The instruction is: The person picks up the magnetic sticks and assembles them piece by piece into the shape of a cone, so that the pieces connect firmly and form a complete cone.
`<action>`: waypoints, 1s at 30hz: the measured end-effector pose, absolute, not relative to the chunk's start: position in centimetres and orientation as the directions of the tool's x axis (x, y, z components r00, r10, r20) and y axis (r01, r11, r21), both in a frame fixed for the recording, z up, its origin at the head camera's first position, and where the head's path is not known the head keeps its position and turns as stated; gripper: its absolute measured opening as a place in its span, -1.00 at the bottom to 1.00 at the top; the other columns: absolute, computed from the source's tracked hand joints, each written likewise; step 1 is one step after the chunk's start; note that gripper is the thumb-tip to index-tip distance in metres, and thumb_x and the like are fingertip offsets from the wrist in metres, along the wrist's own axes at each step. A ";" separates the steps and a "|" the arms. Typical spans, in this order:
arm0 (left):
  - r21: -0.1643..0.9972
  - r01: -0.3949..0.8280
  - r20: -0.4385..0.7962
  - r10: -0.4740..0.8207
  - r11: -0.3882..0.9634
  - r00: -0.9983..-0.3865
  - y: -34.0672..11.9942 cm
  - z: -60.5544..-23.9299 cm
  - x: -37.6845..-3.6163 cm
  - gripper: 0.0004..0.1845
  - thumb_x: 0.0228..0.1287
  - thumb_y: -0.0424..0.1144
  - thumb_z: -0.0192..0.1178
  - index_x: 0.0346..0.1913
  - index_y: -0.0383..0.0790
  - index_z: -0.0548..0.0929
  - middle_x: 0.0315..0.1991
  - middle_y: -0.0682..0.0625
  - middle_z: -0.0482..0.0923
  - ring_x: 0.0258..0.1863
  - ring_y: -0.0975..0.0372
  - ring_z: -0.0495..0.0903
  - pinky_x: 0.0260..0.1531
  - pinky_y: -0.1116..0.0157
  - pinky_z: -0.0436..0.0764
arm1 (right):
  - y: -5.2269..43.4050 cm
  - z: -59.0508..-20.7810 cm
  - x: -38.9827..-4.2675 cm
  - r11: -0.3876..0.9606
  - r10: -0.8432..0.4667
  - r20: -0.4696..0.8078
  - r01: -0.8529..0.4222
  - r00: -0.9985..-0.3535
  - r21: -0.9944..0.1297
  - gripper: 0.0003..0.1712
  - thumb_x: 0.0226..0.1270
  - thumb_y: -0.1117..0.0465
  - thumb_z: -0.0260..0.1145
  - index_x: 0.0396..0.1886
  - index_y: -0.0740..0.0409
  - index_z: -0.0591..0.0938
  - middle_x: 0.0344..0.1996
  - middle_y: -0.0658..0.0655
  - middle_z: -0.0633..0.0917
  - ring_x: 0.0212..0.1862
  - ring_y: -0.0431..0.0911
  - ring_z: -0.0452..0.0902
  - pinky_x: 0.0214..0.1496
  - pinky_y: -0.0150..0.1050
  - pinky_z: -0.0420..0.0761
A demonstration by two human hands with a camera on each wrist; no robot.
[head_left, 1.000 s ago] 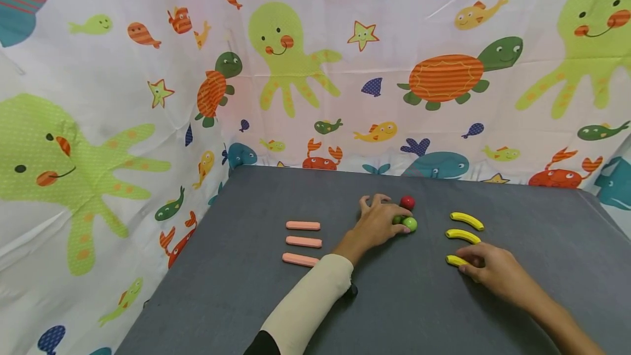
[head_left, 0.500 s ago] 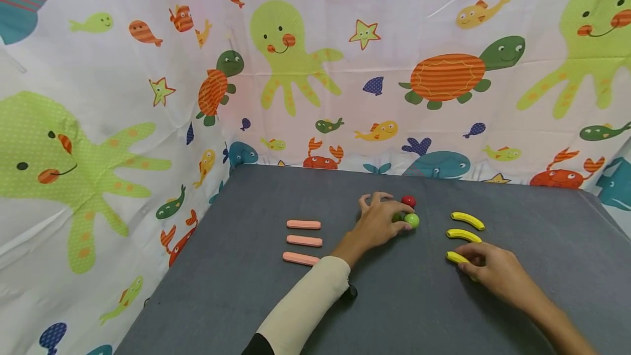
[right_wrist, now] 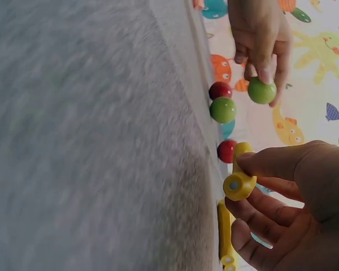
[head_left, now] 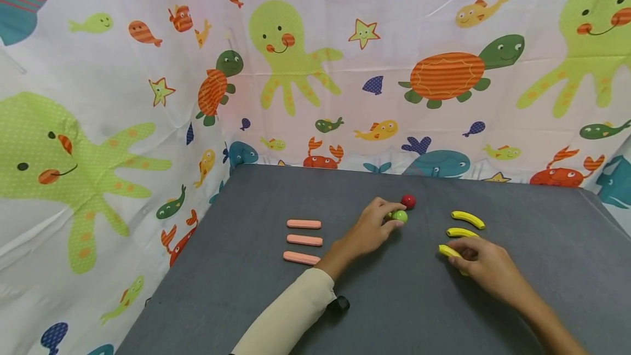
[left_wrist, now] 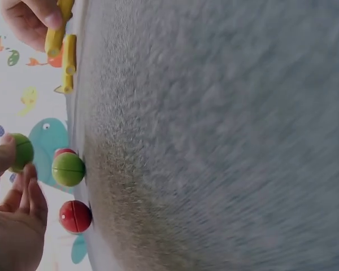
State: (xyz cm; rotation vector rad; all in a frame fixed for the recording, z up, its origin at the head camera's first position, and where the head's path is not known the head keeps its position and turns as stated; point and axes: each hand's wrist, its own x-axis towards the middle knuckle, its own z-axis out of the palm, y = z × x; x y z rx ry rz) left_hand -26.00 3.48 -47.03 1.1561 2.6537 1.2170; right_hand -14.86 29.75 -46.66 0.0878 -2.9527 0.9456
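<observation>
One yellow banana (head_left: pixel 447 251), slanted far-left to near-right, is held by the right hand (head_left: pixel 490 267); far-left of it, a green ball (head_left: pixel 401 216) is pinched by the left hand (head_left: pixel 368 230).

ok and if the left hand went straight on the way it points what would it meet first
Probably the red ball, just beyond the left hand in the head view. The hand and its pinched green ball look lifted off the table, so they might pass above; depth is unclear.

The table (head_left: pixel 222 289) looks rough and matt, like grey cloth; the balls (head_left: pixel 408 201) seem glossy, yellow bananas (head_left: pixel 448 251) at right smooth, pink sticks (head_left: pixel 304 240) at left matt
</observation>
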 end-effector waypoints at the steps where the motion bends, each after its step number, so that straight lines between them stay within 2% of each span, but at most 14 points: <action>1: 0.667 0.616 0.282 0.624 0.419 -0.729 3.3 -47.1 -25.9 -0.57 0.59 -0.16 0.24 0.41 -0.13 0.62 0.05 -0.04 0.50 -0.02 0.18 0.50 -0.05 0.45 0.46 | 29.6 -46.6 -14.9 0.808 -0.042 0.058 -0.068 -0.997 -0.585 -0.69 0.29 0.23 0.56 0.02 0.18 0.81 -0.25 0.02 0.76 -0.25 -0.11 0.60 -0.41 -0.34 0.55; 5: 0.680 0.603 0.275 0.617 0.418 -0.737 2.5 -47.4 -25.3 -0.60 0.56 -0.18 0.28 0.36 -0.15 0.64 -0.01 -0.01 0.51 -0.10 0.23 0.49 -0.13 0.49 0.44 | 28.9 -46.5 -15.3 0.788 -0.042 0.053 -0.066 -0.998 -0.612 -0.69 0.33 0.21 0.55 0.04 0.18 0.80 -0.19 0.06 0.79 -0.22 -0.09 0.65 -0.41 -0.33 0.60; 12: 0.743 0.540 0.258 0.576 0.395 -0.776 1.6 -47.9 -24.1 -0.56 0.47 -0.20 0.38 0.34 -0.16 0.64 0.16 0.02 0.68 -0.19 0.43 0.58 -0.14 0.53 0.57 | 27.6 -46.3 -16.1 0.757 -0.044 0.073 -0.081 -0.996 -0.649 -0.73 0.36 0.22 0.53 0.02 0.10 0.80 -0.13 0.07 0.80 -0.21 -0.10 0.67 -0.38 -0.29 0.61; 15: 0.761 0.517 0.242 0.567 0.393 -0.787 1.6 -48.2 -23.7 -0.52 0.41 -0.18 0.43 0.33 -0.13 0.66 0.17 0.04 0.69 -0.22 0.48 0.60 -0.18 0.53 0.59 | 27.0 -46.1 -16.4 0.737 -0.058 0.087 -0.101 -0.995 -0.669 -0.74 0.34 0.25 0.54 0.00 0.12 0.80 -0.16 0.07 0.81 -0.24 -0.11 0.68 -0.38 -0.30 0.61; 21: 0.786 0.464 0.187 0.557 0.409 -0.809 1.7 -48.4 -22.9 -0.57 0.34 -0.18 0.50 0.23 -0.14 0.74 0.01 0.06 0.67 -0.28 0.51 0.59 -0.23 0.51 0.59 | 26.0 -45.7 -17.0 0.692 -0.092 0.032 -0.087 -0.995 -0.717 -0.72 0.35 0.26 0.54 0.01 0.23 0.77 -0.18 0.11 0.81 -0.24 -0.09 0.68 -0.37 -0.27 0.65; 30: 0.855 0.382 0.166 0.513 0.351 -0.842 1.6 -48.6 -22.0 -0.57 0.33 -0.20 0.50 0.23 -0.15 0.74 0.08 0.07 0.69 -0.21 0.48 0.69 -0.18 0.49 0.64 | 25.3 -45.4 -17.2 0.668 -0.113 -0.030 -0.054 -0.993 -0.742 -0.71 0.39 0.23 0.52 0.04 0.23 0.76 -0.17 0.11 0.79 -0.21 -0.06 0.68 -0.33 -0.25 0.65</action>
